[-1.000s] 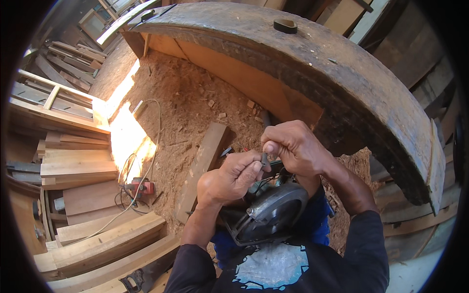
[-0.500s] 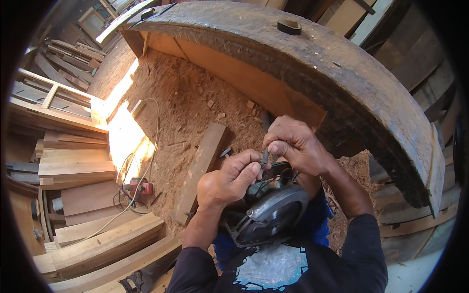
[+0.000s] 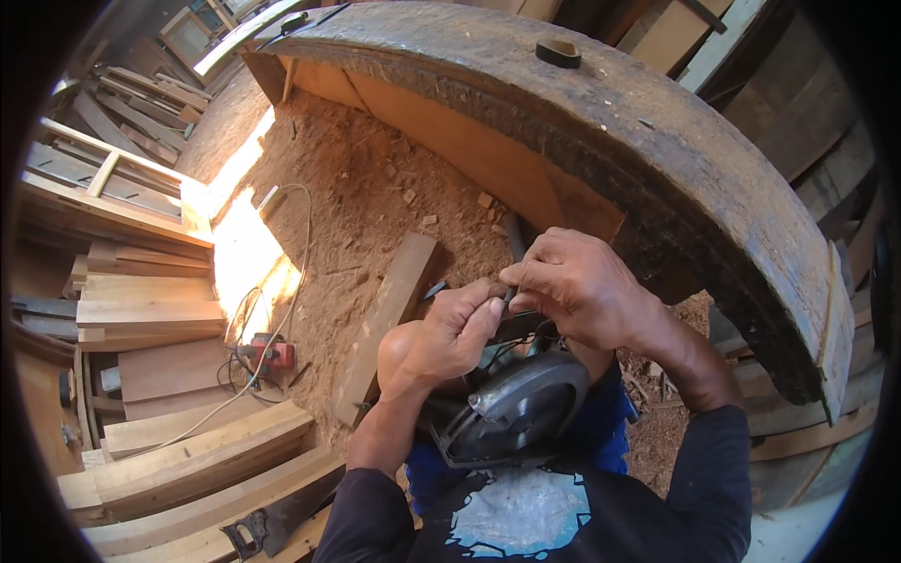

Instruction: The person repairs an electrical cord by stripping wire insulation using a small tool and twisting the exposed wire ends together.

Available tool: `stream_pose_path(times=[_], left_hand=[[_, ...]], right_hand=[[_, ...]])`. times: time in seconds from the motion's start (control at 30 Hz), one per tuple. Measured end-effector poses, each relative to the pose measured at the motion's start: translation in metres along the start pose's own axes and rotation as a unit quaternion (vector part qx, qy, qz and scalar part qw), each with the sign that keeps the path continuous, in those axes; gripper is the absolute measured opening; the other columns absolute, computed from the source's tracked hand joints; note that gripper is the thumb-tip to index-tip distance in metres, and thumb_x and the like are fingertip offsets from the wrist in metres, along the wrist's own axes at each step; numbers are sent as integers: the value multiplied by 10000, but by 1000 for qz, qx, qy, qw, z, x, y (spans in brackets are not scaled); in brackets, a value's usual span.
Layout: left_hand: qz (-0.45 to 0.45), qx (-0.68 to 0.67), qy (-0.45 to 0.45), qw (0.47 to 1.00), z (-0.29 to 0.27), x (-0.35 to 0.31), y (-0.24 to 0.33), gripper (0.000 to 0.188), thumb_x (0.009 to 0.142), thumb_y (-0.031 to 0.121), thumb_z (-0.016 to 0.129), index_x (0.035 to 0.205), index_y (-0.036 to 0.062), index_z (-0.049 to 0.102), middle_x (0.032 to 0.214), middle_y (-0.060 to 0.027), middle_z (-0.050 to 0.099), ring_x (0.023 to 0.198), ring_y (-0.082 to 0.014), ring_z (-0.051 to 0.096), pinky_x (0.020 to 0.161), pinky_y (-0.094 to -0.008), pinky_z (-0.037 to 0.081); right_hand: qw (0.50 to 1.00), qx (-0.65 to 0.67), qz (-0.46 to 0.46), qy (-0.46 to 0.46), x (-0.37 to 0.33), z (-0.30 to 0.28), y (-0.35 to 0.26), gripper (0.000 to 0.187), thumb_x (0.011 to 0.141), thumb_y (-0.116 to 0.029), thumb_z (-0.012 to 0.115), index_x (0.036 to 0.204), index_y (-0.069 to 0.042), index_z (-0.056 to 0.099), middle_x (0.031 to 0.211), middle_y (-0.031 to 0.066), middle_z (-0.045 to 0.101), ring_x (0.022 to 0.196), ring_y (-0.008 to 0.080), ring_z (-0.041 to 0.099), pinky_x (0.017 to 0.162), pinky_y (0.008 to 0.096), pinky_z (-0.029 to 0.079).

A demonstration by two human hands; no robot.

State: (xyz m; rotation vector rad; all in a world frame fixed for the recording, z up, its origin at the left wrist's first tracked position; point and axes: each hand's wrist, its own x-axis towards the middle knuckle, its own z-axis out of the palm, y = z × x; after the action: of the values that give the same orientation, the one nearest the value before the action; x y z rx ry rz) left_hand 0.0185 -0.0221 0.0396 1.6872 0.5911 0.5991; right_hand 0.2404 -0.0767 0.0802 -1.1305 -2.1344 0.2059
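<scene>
A circular saw [image 3: 535, 403] with a dark round guard rests in my lap, against my blue trousers. Loose thin wires [image 3: 511, 349] come out near its handle, just below my hands. My left hand [image 3: 457, 327] is closed in a pinch, thumb against forefinger, at a short dark wire end [image 3: 510, 295]. From the other side my right hand [image 3: 584, 286] pinches the same piece, fingertips almost touching the left ones. Most of the wire is hidden by my fingers.
A curved, worn bench [image 3: 676, 141] arches ahead and to the right, with a dark tape roll [image 3: 558, 53] on it. A wooden beam [image 3: 387, 324] lies on the sawdust floor. To the left are a red corded power tool [image 3: 272, 354], stacked boards [image 3: 197, 460] and a handsaw [image 3: 251, 533].
My right hand has turned and its fingers have shifted their pinch on the wire; its forearm has swung slightly outward. My left hand stays nearly in place. The view has tilted slightly.
</scene>
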Motion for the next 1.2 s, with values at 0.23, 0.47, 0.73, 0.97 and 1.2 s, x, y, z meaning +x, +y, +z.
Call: stream_pose_path(times=[0.23, 0.47, 0.73, 0.97, 1.2], left_hand=[[108, 76, 29, 991, 9, 2, 6, 162, 1026, 91, 501, 1031, -15, 623, 732, -89, 558, 657, -178, 537, 628, -327, 446], [49, 93, -12, 994, 1, 6, 1, 161, 1025, 97, 502, 1028, -13, 620, 729, -75, 556, 658, -148, 500, 622, -329, 431], [30, 25, -27, 999, -1, 5, -6, 180, 1046, 128, 501, 976, 1, 607, 708, -26, 535, 657, -96, 465, 601, -291, 409], [-59, -123, -11, 991, -1, -3, -5, 221, 1088, 189, 475, 1099, 36, 635, 775, 58, 513, 693, -38, 441, 623, -230, 389], [-61, -80, -92, 991, -5, -3, 5, 279, 1085, 257, 501, 1128, 20, 642, 828, 31, 561, 713, -67, 488, 650, -249, 419]], right_hand=[[993, 106, 52, 9, -10, 13, -4, 180, 828, -96, 681, 993, -30, 650, 805, 181, 629, 776, 407, 646, 662, 492, 503], [993, 97, 58, 38, -12, 34, -7, 146, 796, -69, 640, 916, -30, 566, 768, 187, 595, 737, 412, 622, 648, 506, 489], [977, 167, 53, 118, -10, 53, 2, 122, 772, -4, 616, 886, -22, 574, 744, 187, 563, 701, 409, 592, 624, 486, 476], [993, 93, 71, -4, 2, -2, -16, 195, 814, -49, 661, 1008, -49, 670, 904, 131, 643, 938, 344, 629, 796, 458, 485], [995, -98, -14, -17, -3, -13, -23, 197, 861, -216, 739, 994, -79, 691, 942, 80, 638, 1021, 316, 551, 904, 486, 426]])
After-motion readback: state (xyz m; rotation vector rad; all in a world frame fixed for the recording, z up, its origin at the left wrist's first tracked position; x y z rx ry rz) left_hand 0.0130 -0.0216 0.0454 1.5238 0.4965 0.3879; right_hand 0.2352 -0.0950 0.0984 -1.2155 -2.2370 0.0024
